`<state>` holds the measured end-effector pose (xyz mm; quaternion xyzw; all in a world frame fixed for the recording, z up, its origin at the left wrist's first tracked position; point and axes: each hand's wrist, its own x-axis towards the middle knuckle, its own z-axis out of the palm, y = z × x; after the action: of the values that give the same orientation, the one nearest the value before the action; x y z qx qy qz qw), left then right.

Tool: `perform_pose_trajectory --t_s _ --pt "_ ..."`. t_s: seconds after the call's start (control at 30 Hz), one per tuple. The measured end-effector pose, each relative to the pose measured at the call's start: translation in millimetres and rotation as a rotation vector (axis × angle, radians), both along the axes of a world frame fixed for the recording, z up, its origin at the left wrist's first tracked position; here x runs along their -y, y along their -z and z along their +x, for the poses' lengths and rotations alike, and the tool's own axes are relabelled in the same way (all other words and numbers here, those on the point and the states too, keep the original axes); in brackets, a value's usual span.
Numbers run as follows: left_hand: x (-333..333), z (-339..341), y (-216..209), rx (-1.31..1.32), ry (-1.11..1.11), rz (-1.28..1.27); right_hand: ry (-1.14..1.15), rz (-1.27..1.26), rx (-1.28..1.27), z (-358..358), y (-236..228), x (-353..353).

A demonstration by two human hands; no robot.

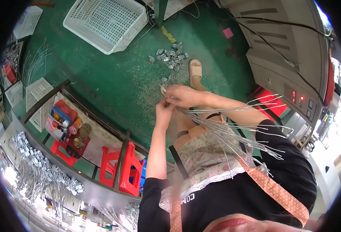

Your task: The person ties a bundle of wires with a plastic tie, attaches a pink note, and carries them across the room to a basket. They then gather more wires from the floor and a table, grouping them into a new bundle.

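Observation:
My two hands meet just above my knees, their fingers closed and close together. My left hand point(164, 111) points upward with bent fingertips against the right hand. My right hand point(182, 96) is slightly blurred and curls over from the right. Whatever small thing lies between the fingertips is hidden. A bundle of thin silver wires point(216, 127) narrows toward both hands; which hand grips it, I cannot tell. Its loose ends fan out to the right, passing under and beside my right forearm and over the floral apron point(199, 149) on my lap.
Small silver metal pieces point(172, 56) lie heaped on the green floor by my slippered foot. Beyond stands a white perforated basket point(105, 23). Left are a metal-framed bench point(97, 125), a red stool point(130, 170) and hanging wired pieces point(43, 164). A grey machine cabinet point(280, 71) stands right.

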<state>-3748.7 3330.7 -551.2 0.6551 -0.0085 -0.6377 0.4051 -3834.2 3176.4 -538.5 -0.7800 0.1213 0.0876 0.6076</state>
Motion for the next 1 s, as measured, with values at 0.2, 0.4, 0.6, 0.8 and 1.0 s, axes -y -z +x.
perform_pose_trajectory --t_s 0.2,0.4,0.6,0.8,1.0 --pt "7 -5 -11 -0.017 -0.203 -0.007 0.008 0.076 -0.034 -1 21 -2" --pt "-6 4 -6 -0.078 -0.172 -0.074 -0.055 0.244 -0.288 -3 8 13" --pt "-16 0 5 -0.370 -0.444 -0.039 -0.159 0.003 -0.235 -10 -20 19" --pt "-13 11 5 -0.224 -0.269 -0.122 0.041 0.442 -0.300 -29 17 9" --pt "19 40 -15 0.251 0.405 -0.332 0.138 0.472 -0.266 -24 32 -11"
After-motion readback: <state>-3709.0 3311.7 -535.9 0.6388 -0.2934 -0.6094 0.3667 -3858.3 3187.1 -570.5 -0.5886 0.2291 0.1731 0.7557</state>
